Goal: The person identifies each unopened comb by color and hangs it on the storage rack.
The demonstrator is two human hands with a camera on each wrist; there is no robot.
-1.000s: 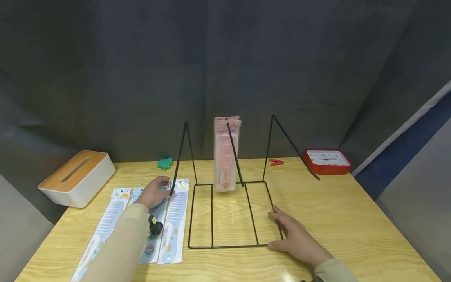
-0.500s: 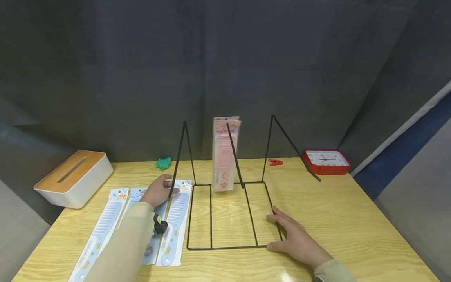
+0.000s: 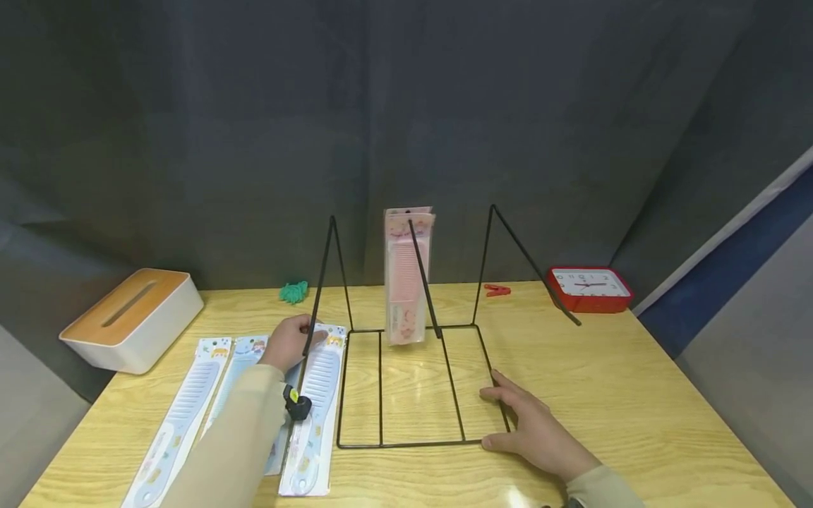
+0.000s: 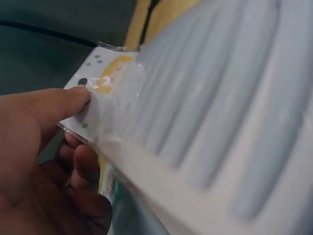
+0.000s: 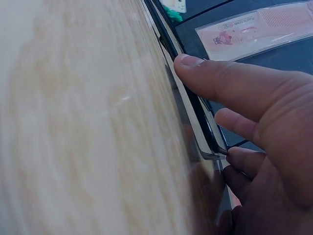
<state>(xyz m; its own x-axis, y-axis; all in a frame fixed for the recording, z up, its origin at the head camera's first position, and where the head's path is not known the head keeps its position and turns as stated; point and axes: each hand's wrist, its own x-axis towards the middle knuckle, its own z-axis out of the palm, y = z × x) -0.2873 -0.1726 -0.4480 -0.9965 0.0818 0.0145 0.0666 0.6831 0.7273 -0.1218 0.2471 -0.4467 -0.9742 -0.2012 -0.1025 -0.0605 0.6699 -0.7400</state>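
Note:
My left hand [image 3: 288, 343] pinches the top of a packaged blue comb [image 3: 315, 409], rightmost of three such packs on the table. In the left wrist view the thumb presses the printed card near its hang hole, fingers curled beneath, and the pack [image 4: 195, 98] tilts up. The left arm partly covers the middle comb pack [image 3: 236, 367]; another comb pack [image 3: 181, 416] lies left of it. My right hand [image 3: 530, 427] holds the front right corner of a black wire rack [image 3: 422, 444], thumb at the front rod and fingers along the side rod. Pink comb packs [image 3: 406, 282] hang from the rack's middle hook.
A white tissue box [image 3: 136, 324] with a wooden lid stands at the left. Green string [image 3: 294, 292], a red clip [image 3: 497, 290] and a red clock [image 3: 589, 290] sit along the back. Two side hooks of the rack [image 3: 533, 264] jut toward me.
My left hand has shifted slightly right and taken hold of the rightmost blue comb pack, whose lower end has slid toward me. The right hand stays at the rack's corner.

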